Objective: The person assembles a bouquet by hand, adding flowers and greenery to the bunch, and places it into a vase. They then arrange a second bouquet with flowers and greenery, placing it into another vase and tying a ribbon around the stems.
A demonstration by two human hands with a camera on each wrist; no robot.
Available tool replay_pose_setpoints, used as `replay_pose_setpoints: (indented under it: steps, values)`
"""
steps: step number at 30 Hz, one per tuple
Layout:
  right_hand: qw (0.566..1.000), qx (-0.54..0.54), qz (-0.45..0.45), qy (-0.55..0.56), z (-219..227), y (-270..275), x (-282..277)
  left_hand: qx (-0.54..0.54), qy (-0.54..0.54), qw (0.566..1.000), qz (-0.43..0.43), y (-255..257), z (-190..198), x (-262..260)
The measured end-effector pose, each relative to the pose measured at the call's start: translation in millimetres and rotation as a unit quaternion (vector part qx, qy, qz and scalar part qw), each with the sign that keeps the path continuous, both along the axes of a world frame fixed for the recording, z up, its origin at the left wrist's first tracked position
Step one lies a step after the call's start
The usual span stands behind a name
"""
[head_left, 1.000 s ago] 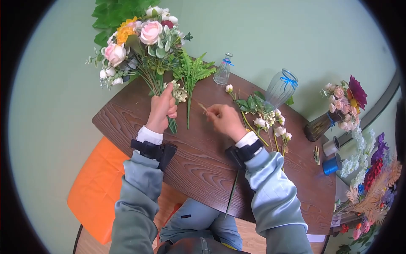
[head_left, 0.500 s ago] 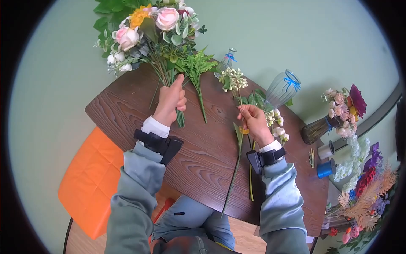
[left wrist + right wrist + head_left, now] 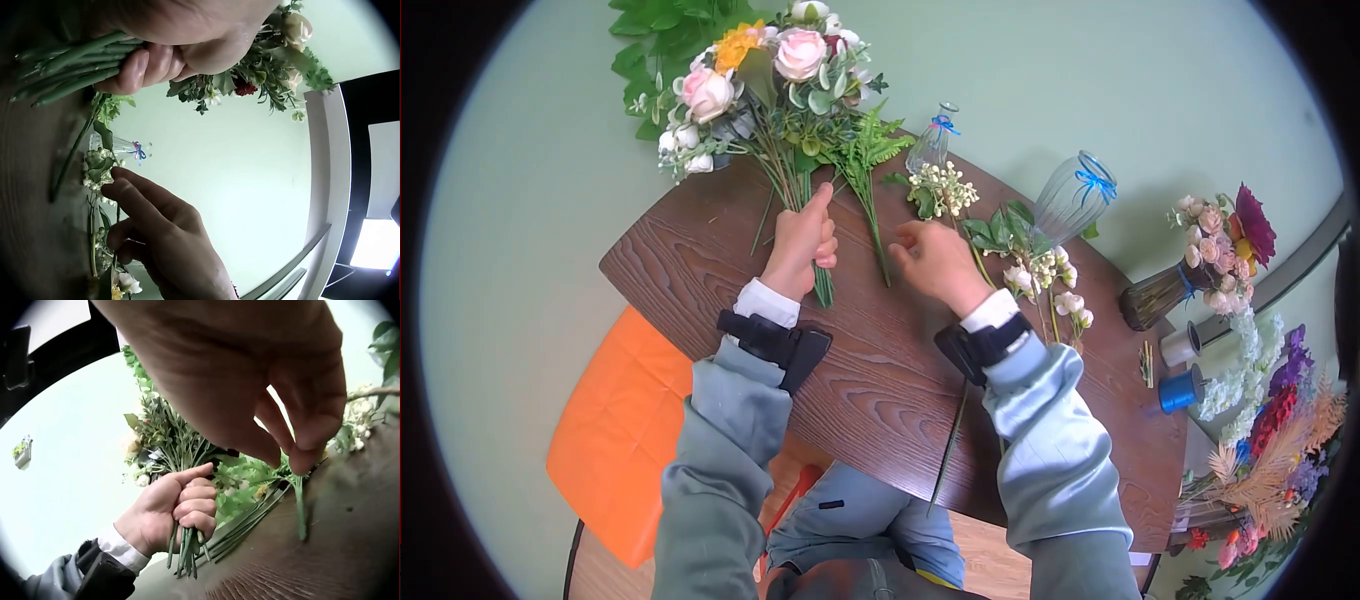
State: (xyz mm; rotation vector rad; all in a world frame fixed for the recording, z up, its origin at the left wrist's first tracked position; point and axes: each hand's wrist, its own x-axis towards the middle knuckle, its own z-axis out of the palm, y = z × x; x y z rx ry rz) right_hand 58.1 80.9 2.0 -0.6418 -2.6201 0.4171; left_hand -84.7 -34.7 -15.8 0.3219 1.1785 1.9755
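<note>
My left hand grips the bundled green stems of a bouquet with pink roses, a yellow flower, white blooms and leaves. Its thumb points up along the stems. Just to the right, a green fern sprig lies on the table. Over the table beside the fern's stem is my right hand, fingers loosely bent and nothing held; its fingertips overlap the fern in the right wrist view. A sprig of cream berries lies beyond that hand.
White flower stems lie to the right on the dark wooden table. Two glass vases with blue bows, one small and one larger, stand at the back. A filled vase and a blue ribbon spool are farther right.
The right hand carried the berry sprig from beside the bouquet to the right, let it go on the table, then came back left to the fern. The left hand keeps its hold.
</note>
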Motion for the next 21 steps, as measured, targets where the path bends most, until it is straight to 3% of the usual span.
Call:
replay_pose_setpoints:
  steps: [6,9,15,17,19,21]
  values:
    - [0.994,-0.033,-0.032,-0.100,-14,4,-30,0.009,-0.010,1.000,0.028,-2,-4,-7]
    - [0.992,0.000,-0.029,-0.127,-25,10,-36,0.003,-0.003,0.999,0.040,-2,-4,-6]
    - [0.982,-0.172,-0.030,-0.076,-19,14,-26,-0.009,0.021,0.998,0.065,-1,-3,-4]
    - [0.938,-0.343,-0.018,-0.034,-6,12,-15,-0.002,0.029,0.997,0.070,-1,-1,-4]
    - [0.929,-0.368,0.018,-0.022,-1,12,-3,0.013,0.028,0.996,0.087,0,0,-4]
    - [0.887,-0.450,0.056,0.089,2,6,13,0.025,0.026,0.996,0.086,0,-2,-6]
